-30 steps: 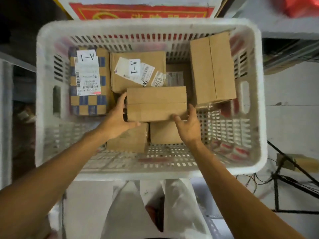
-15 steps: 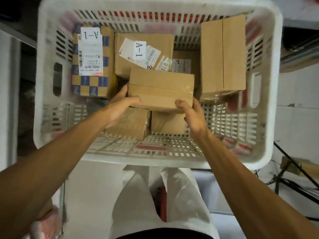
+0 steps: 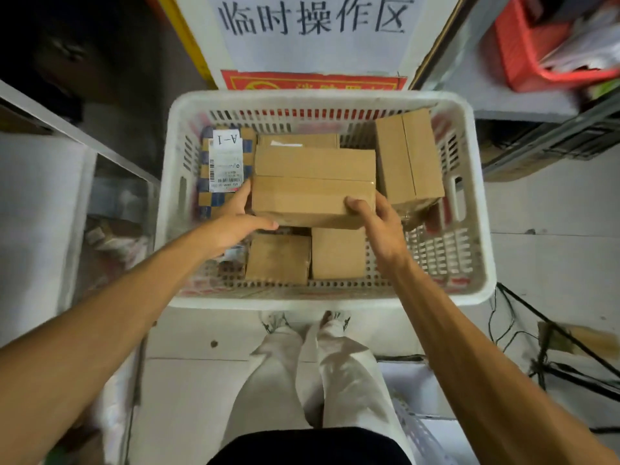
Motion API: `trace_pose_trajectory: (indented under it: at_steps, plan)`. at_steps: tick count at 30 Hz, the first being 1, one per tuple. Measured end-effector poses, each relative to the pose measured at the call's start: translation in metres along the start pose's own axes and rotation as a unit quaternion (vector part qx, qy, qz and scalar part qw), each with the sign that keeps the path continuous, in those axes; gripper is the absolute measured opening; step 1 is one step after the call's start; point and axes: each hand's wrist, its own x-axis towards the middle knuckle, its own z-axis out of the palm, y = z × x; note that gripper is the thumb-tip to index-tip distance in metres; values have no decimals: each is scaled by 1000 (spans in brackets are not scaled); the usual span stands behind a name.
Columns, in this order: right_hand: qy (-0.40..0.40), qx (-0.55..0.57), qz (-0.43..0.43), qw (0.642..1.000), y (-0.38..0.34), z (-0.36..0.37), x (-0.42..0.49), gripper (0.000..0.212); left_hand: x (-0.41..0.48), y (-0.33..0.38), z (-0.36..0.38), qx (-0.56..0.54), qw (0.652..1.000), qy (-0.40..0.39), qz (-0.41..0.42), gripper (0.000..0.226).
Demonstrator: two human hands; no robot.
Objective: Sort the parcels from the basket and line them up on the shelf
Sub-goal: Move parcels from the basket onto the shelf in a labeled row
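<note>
A white slatted basket (image 3: pixel 476 263) stands on the floor before me with several parcels inside. I hold a plain brown cardboard box (image 3: pixel 312 186) above the others. My left hand (image 3: pixel 235 219) grips its left end and my right hand (image 3: pixel 375 219) grips its right front corner, thumb on top. A blue-and-yellow chequered parcel (image 3: pixel 214 203) labelled A-1 lies at the left. A tall brown box (image 3: pixel 409 159) leans against the right wall. Two small brown boxes (image 3: pixel 278 260) (image 3: pixel 339 253) lie at the front. Another box (image 3: pixel 298 140) is mostly hidden behind the held one.
A metal shelf (image 3: pixel 67 125) runs along the left. A white sign with Chinese characters (image 3: pixel 315 28) stands behind the basket. A red basket (image 3: pixel 543 52) sits on a shelf at the upper right. Cables and a stand (image 3: pixel 553 347) lie at the right. My legs (image 3: pixel 315 370) are below.
Both hands have lifted the brown box up from the pile. It now hides the labelled box behind it. The camera has pulled back and up from the basket.
</note>
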Motion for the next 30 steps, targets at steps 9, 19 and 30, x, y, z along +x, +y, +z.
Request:
trace_pose_trajectory:
  at_steps: [9, 19, 30]
  plan:
    - [-11, -52, -165, 985, -139, 34, -31, 36, -68, 72, -64, -28, 984, 99, 148, 62]
    - [-70, -77, -311, 945, -242, 93, -51, 67, -142, 137, -150, -31, 926, 259, 272, 38]
    - [-186, -45, -411, 891, -334, 171, -71, 41, -234, 142, -188, -194, 851, 360, 329, 92]
